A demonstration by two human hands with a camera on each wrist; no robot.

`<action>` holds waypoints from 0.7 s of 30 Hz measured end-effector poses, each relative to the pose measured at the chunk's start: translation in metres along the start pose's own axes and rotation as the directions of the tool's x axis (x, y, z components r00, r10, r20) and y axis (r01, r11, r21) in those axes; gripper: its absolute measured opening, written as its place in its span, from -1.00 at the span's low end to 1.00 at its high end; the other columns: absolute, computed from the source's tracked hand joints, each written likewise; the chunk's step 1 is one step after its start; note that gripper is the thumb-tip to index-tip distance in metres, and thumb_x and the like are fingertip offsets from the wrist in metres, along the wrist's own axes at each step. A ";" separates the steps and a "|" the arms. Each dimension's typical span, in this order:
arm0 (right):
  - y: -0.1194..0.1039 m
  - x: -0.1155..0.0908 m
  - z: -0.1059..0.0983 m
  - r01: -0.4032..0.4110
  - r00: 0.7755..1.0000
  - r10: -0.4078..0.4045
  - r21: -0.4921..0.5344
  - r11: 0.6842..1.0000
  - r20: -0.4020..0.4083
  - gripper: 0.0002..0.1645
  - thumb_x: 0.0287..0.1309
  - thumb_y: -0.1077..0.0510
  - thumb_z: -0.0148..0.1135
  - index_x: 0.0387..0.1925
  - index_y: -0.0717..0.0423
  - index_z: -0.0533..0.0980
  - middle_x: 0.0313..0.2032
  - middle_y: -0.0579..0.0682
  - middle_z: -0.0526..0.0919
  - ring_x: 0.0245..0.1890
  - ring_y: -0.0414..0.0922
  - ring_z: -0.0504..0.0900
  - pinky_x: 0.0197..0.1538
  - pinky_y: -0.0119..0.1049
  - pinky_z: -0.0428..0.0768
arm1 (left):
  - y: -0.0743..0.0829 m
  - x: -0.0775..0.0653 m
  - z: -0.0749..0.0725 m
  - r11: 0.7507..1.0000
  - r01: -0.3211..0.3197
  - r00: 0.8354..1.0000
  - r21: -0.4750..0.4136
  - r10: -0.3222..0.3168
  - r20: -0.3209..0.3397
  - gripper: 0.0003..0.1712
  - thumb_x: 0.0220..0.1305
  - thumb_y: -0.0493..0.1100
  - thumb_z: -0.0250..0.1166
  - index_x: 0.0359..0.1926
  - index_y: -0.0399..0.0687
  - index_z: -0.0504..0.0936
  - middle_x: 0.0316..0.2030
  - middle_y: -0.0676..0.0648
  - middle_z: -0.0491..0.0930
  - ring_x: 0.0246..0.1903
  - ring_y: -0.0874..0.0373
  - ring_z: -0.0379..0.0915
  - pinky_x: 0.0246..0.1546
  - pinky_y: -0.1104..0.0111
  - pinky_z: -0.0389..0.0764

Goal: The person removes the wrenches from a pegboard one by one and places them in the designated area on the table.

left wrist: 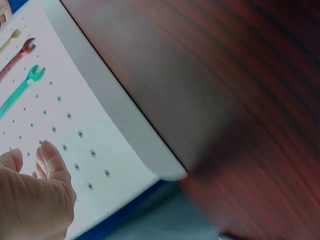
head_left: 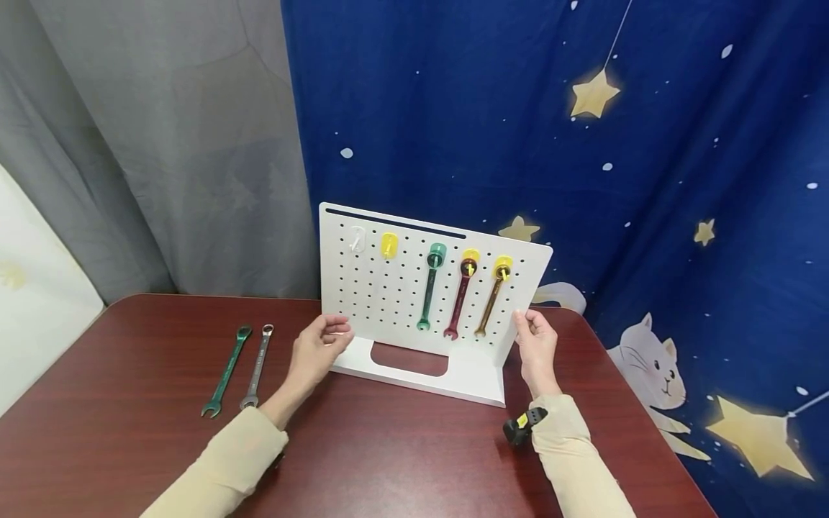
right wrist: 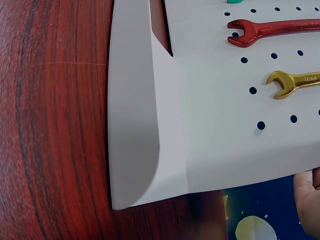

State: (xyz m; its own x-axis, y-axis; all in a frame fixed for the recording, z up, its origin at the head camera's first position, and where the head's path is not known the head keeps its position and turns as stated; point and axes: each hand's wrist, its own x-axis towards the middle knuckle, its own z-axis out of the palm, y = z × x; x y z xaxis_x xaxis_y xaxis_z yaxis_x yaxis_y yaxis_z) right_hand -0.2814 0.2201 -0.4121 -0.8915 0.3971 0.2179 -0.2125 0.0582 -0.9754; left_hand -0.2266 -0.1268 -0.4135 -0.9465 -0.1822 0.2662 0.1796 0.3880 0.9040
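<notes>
A white pegboard point(head_left: 395, 288) stands on an L-shaped base on the table. Three combination wrenches hang from its hooks: a green wrench point(head_left: 428, 291), a red wrench point(head_left: 459, 302) and a gold wrench point(head_left: 490, 303). My right hand point(head_left: 537, 349) grips the board's right edge, thumb on the front face; its other fingers are partly hidden behind. In front of the lower left of the board is my left hand point(head_left: 317, 351), fingers loosely bent with nothing between them. The left wrist view shows this hand point(left wrist: 37, 197) before the perforated face.
On the table point(head_left: 129, 374), left of the board, lie another green wrench point(head_left: 227, 374) and a silver wrench point(head_left: 259, 367). A white hook point(head_left: 358, 239) and a yellow hook point(head_left: 388, 246) on the board bear nothing. Behind hang grey point(head_left: 220, 144) and blue curtains point(head_left: 453, 108).
</notes>
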 end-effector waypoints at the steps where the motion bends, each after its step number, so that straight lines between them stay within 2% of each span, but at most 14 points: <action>1: 0.000 0.000 0.000 0.001 1.000 -0.001 0.001 1.000 -0.002 -0.75 0.23 0.12 0.19 -0.25 0.28 0.49 -0.59 -0.22 0.47 -0.60 -0.34 0.27 -0.53 -0.55 0.26 | 0.002 0.000 0.005 1.000 -0.002 1.000 -0.008 0.002 0.000 -0.64 0.14 -0.25 0.34 -0.02 -0.18 0.57 -0.17 -0.19 0.66 -0.21 -0.02 0.63 -0.31 0.61 0.52; 6: 0.000 0.001 0.000 0.005 1.000 -0.005 0.010 1.000 -0.005 -0.73 0.22 0.13 0.20 -0.24 0.32 0.49 -0.60 -0.23 0.46 -0.61 -0.33 0.27 -0.54 -0.55 0.25 | 0.012 0.002 0.030 0.998 -0.013 1.000 -0.056 0.013 -0.009 -0.65 0.14 -0.23 0.34 -0.02 -0.15 0.57 -0.16 -0.15 0.67 -0.20 0.00 0.62 -0.26 0.53 0.54; 10: 0.001 0.000 -0.001 -0.006 1.000 0.006 0.011 1.000 0.004 -0.74 0.22 0.12 0.20 -0.25 0.29 0.50 -0.58 -0.23 0.48 -0.58 -0.31 0.29 -0.52 -0.54 0.27 | 0.017 0.004 0.046 0.994 -0.012 1.000 -0.106 0.010 -0.018 -0.64 0.13 -0.24 0.34 -0.02 -0.16 0.56 -0.15 -0.14 0.66 -0.19 0.00 0.62 -0.30 0.52 0.55; 17: 0.002 0.000 -0.002 -0.012 1.000 0.012 -0.005 1.000 -0.001 -0.78 0.23 0.09 0.20 -0.27 0.21 0.50 -0.55 -0.23 0.49 -0.53 -0.30 0.33 -0.48 -0.54 0.32 | 0.024 0.005 0.069 0.988 -0.003 0.999 -0.154 -0.004 -0.046 -0.65 0.11 -0.27 0.35 -0.04 -0.16 0.56 -0.16 -0.12 0.66 -0.21 0.03 0.62 -0.32 0.52 0.56; 21: 0.001 0.000 -0.001 -0.007 1.000 0.007 0.003 1.000 -0.001 -0.79 0.22 0.10 0.20 -0.29 0.20 0.50 -0.56 -0.22 0.48 -0.56 -0.30 0.31 -0.50 -0.54 0.30 | 0.027 0.005 0.079 0.984 -0.021 0.998 -0.174 0.009 -0.070 -0.65 0.10 -0.30 0.35 -0.05 -0.18 0.57 -0.17 -0.13 0.66 -0.23 0.04 0.62 -0.30 0.51 0.57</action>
State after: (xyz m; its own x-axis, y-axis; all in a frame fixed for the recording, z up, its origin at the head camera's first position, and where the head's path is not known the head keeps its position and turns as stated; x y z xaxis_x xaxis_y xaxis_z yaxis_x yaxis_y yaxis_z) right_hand -0.2809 0.2208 -0.4134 -0.8925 0.3988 0.2108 -0.2071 0.0529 -0.9769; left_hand -0.2479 -0.0459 -0.4141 -0.9240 -0.2412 0.2967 0.2432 0.2282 0.9428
